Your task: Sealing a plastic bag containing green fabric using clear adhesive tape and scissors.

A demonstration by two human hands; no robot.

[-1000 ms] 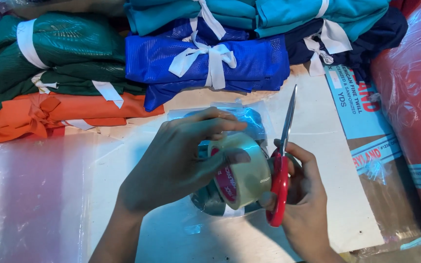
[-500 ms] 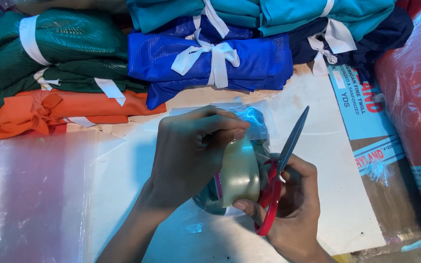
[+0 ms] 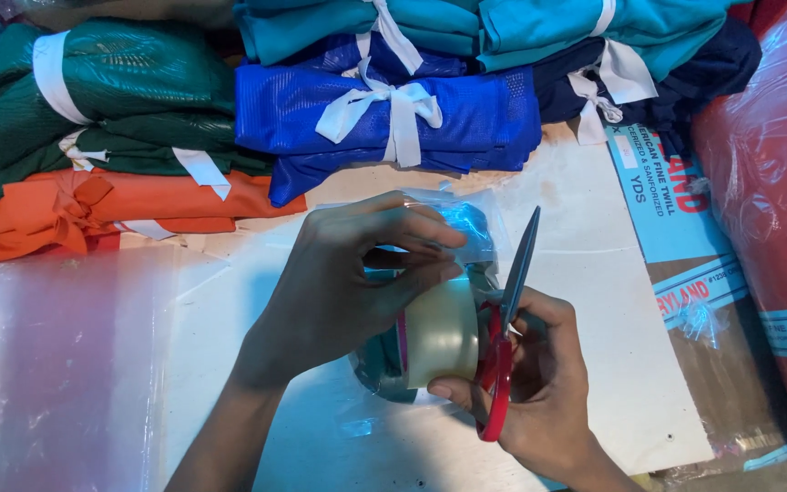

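Head view, one frame. Tape roll [image 3: 441, 335] is the landmark: clear/tan packing tape, standing on edge over a white sheet [image 3: 594, 301]. Left hand [image 3: 343, 287] wraps the roll from its left and top, fingertips curled over the upper rim, so clenched on the roll. Right hand [image 3: 539, 383] sits just right of the roll, thumb touching its lower edge, fingers closed through the handles of red scissors [image 3: 503, 351] (grasping them). Blades point up and away from the roll; can't tell if they're parted, they read as one edge-on strip. Roll core and tape end are hidden by the left hand. Behind the roll, a clear plastic bag [image 3: 466, 223] with something blue-green inside; contents hard to make out. Further beyond the roll: blue folded fabric bundle [image 3: 466, 114] tied with white strip, green bundle [image 3: 129, 82] and orange bundle [image 3: 157, 200] off to its left, teal ones cut off at the top edge. Red wrapped roll [image 3: 776, 210] far right, cropped.
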